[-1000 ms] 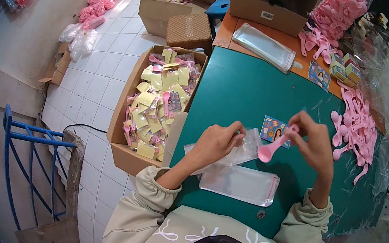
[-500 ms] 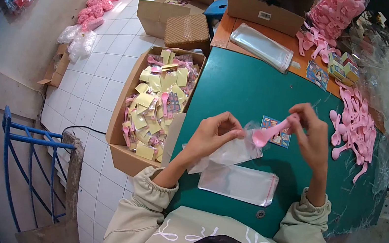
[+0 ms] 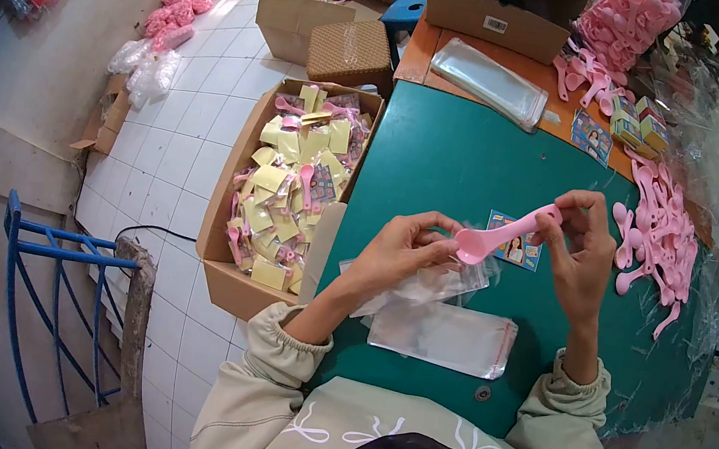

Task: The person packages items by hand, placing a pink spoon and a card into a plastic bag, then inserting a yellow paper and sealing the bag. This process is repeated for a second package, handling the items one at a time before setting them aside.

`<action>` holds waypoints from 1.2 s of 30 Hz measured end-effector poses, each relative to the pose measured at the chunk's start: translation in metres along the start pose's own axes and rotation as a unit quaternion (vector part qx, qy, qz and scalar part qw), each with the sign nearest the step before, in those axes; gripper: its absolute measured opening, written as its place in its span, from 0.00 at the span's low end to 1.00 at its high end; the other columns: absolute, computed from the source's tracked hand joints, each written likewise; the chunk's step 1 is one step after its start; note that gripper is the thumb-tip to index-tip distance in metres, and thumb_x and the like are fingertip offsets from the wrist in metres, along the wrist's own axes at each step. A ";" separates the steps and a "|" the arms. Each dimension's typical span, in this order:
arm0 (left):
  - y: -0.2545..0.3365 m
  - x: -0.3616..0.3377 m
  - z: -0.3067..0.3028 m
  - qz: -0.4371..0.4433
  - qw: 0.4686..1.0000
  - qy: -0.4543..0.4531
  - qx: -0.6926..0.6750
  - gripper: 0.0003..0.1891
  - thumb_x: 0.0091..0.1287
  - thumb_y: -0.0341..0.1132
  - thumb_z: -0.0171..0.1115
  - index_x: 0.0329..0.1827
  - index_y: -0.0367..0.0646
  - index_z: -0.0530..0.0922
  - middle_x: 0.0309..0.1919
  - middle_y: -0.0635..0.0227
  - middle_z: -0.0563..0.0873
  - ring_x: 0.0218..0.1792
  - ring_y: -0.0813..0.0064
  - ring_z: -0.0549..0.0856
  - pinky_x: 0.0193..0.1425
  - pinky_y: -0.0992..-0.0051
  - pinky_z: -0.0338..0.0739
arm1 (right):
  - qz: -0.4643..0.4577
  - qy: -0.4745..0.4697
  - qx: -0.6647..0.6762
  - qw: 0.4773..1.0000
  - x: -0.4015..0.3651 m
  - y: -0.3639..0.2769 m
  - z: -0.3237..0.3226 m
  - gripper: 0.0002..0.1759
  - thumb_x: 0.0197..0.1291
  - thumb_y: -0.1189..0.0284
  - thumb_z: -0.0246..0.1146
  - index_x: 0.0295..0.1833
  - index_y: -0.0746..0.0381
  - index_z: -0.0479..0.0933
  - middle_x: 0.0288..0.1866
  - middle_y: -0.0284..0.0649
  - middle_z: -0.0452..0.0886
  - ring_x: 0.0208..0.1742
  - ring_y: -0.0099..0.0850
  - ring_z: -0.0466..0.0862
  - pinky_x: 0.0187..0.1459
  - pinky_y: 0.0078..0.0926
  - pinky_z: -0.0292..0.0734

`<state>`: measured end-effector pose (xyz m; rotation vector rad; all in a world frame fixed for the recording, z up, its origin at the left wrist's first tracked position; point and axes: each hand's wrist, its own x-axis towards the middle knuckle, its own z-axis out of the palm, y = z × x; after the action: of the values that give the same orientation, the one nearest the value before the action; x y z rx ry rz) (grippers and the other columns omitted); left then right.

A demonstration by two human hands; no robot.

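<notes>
Pinched by the end of its handle, a pink plastic spoon (image 3: 505,234) is in my right hand (image 3: 583,247). Its bowl points left and meets the fingertips of my left hand (image 3: 411,248). Those left fingers are closed on a clear plastic bag (image 3: 443,284), which hangs below and behind the spoon's bowl. Under the spoon, a printed card (image 3: 517,249) lies on the green table top (image 3: 442,163). Nearer my body, a stack of clear plastic bags (image 3: 445,338) lies flat.
Left of the table stands a cardboard box (image 3: 227,284) full of packed spoons and yellow cards. Loose pink spoons (image 3: 657,230) are heaped at the right. More bags (image 3: 490,83), small card packs (image 3: 640,126) and an open carton (image 3: 498,23) line the far edge.
The spoon's bowl has moved left and slightly up, up to my left fingertips. My left hand has shifted a little right, and the bag now hangs lower behind the bowl.
</notes>
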<state>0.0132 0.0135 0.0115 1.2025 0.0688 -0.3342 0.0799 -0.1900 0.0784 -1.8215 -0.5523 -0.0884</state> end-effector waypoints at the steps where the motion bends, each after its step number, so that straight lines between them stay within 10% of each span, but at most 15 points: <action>1: 0.000 0.000 0.001 0.004 1.000 0.000 0.017 0.15 0.67 0.33 0.59 0.53 0.33 0.74 0.37 0.64 0.86 0.39 0.81 0.84 0.42 0.83 0.77 | 0.005 -0.010 0.000 1.000 -0.001 0.000 0.002 0.11 0.59 0.78 0.63 0.43 0.66 0.68 0.29 0.38 0.79 0.30 0.21 0.81 0.31 0.16 0.76; 18: 0.006 -0.005 0.011 -0.047 0.992 -0.082 0.082 0.15 0.70 0.38 0.55 0.51 0.36 0.80 0.35 0.67 0.86 0.35 0.82 0.84 0.34 0.80 0.81 | -0.004 -0.042 0.005 0.999 0.003 -0.002 -0.010 0.11 0.53 0.77 0.67 0.38 0.66 0.71 0.28 0.37 0.81 0.31 0.21 0.82 0.30 0.17 0.76; 24: -0.009 -0.001 0.005 0.020 0.989 -0.087 0.119 0.20 0.73 0.44 0.49 0.52 0.35 0.78 0.39 0.65 0.85 0.40 0.79 0.84 0.44 0.78 0.79 | 0.017 -0.183 -0.060 0.981 0.001 -0.009 -0.005 0.11 0.54 0.77 0.67 0.38 0.66 0.71 0.28 0.37 0.81 0.30 0.20 0.81 0.30 0.17 0.77; 33: -0.009 -0.001 0.007 0.034 0.988 -0.104 0.105 0.20 0.74 0.43 0.46 0.52 0.34 0.77 0.39 0.62 0.85 0.40 0.79 0.83 0.46 0.79 0.78 | 0.048 -0.060 0.019 0.997 -0.004 -0.004 0.000 0.12 0.58 0.71 0.66 0.40 0.66 0.72 0.30 0.40 0.82 0.32 0.25 0.82 0.33 0.22 0.77; 36: 0.004 -0.007 0.013 0.062 0.994 -0.079 0.041 0.20 0.75 0.42 0.44 0.51 0.32 0.76 0.41 0.59 0.85 0.42 0.76 0.84 0.49 0.77 0.79 | -0.069 -0.240 -0.023 0.968 0.003 -0.003 -0.006 0.15 0.60 0.63 0.64 0.44 0.64 0.76 0.43 0.43 0.81 0.42 0.31 0.81 0.41 0.29 0.77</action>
<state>0.0056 0.0045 0.0211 1.2509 -0.1571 -0.3247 0.0826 -0.1942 0.0842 -1.8510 -1.0240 0.2548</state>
